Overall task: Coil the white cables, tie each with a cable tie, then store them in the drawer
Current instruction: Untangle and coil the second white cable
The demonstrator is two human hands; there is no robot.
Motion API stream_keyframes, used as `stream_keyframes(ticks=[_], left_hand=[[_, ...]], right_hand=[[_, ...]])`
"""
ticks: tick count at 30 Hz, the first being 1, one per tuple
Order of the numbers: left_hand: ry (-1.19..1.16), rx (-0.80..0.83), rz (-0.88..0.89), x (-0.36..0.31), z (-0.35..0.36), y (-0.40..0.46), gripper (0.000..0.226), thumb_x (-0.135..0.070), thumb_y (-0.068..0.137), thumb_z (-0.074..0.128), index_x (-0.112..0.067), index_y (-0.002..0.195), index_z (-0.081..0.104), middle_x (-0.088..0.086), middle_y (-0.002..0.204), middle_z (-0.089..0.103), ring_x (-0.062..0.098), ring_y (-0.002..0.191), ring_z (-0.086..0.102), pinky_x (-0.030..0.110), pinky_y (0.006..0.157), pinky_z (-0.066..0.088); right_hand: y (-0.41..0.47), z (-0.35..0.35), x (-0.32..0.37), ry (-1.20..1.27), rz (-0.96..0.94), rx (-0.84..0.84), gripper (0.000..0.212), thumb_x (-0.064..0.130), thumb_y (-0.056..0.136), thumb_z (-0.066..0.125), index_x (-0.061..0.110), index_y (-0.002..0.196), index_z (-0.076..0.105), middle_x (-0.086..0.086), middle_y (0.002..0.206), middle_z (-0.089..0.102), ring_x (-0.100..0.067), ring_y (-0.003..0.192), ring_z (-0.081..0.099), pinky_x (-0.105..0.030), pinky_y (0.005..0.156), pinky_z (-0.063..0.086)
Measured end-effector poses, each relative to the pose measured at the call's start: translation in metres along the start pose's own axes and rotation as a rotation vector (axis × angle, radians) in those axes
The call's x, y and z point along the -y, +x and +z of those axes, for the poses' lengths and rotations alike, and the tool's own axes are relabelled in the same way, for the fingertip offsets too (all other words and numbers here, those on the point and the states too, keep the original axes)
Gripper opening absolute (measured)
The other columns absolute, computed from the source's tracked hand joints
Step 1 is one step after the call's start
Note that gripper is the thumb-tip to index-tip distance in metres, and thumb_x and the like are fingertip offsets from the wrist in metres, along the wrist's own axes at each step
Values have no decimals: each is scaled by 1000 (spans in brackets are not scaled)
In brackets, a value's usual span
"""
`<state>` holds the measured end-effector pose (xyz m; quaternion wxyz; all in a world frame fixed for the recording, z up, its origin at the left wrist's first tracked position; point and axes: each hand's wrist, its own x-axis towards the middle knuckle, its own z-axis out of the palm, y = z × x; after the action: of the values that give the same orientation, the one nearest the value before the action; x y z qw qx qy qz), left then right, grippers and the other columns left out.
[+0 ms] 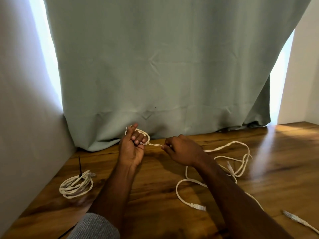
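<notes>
The left hand [132, 149] grips the started loops of a white cable [229, 159] above the worktop [155, 183] while the right hand [181, 150] pinches the next stretch taut to feed it, the tied coil [76, 184] lying finished at left.

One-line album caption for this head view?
Left hand holds a coil while the right hand feeds white cable; a tied coil lies nearby.

Daylight blown out in gaps either side of curtain [164, 66]. Glare streak on wooden table [276, 152] at right; table's left side dimmer. Soft shadows under forearms. Wide-angle bending at edges. Overall soft focus, slight blur on loose cable [233, 163].
</notes>
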<state>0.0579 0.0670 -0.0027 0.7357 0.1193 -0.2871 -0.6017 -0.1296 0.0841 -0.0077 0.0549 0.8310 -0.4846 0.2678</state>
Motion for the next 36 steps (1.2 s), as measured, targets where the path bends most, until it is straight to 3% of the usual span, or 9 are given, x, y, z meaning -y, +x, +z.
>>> stream_keyframes(ticks=[3,8,13,15,19,24,28,32,36], left_hand=[[208,-94,69,6,-2,1,27,-21,101,48,-4,121,53,-7,50,35,5,40,33,23,46,36],[629,-96,152,19,8,-11,18,-27,103,49,-16,91,57,-3,54,47,11,48,45,29,51,41],[1174,147,288,28,4,-21,16,-20,104,48,-17,102,64,6,78,66,11,70,63,30,64,52],[1241,276,274,32,0,-24,20,-17,103,48,-9,97,66,6,76,69,9,66,65,28,54,51],[1150,365,-80,30,0,-30,34,-24,103,46,-17,71,58,1,48,45,15,40,38,25,43,27],[704,485,-559,21,-1,-25,65,-67,92,39,-7,73,57,-4,40,28,6,29,21,25,40,10],[537,640,-570,11,-5,-31,44,-48,77,80,-10,71,57,-7,40,29,3,29,23,20,38,13],[439,685,-585,8,-3,-35,36,-39,79,80,-13,68,57,-8,39,32,2,28,27,18,37,21],[448,671,-540,11,-1,-37,32,-37,79,81,-11,74,62,-7,41,34,3,30,29,24,41,20]], right_hand=[[-2,-5,7,-22,-25,-1,34,49,101,48,23,109,69,-5,98,69,-19,83,60,-30,68,44],[-5,-17,18,-90,-85,31,24,36,88,62,24,107,71,-4,96,69,-21,86,63,-29,67,49],[-7,-19,26,-142,-196,45,24,28,80,64,20,102,71,-5,91,70,-24,80,64,-31,66,53],[-7,-21,24,-128,-208,10,22,33,84,66,23,103,70,-3,96,71,-22,83,65,-35,71,56],[-8,-33,7,-36,-170,-71,18,44,86,73,29,92,67,10,90,70,-9,75,59,-27,64,46],[-7,-31,-3,53,-200,-135,30,56,88,66,31,103,64,14,95,63,-5,81,56,-28,64,47],[-7,-26,-7,267,-126,-64,38,63,92,56,28,98,68,13,88,68,-4,73,60,-29,61,48],[-4,-20,-3,534,-116,18,35,45,98,60,19,78,71,2,72,71,-14,64,67,-41,63,52],[-3,-18,3,592,-112,-83,55,56,96,55,10,67,68,-2,59,68,-18,54,65,-36,60,51]])
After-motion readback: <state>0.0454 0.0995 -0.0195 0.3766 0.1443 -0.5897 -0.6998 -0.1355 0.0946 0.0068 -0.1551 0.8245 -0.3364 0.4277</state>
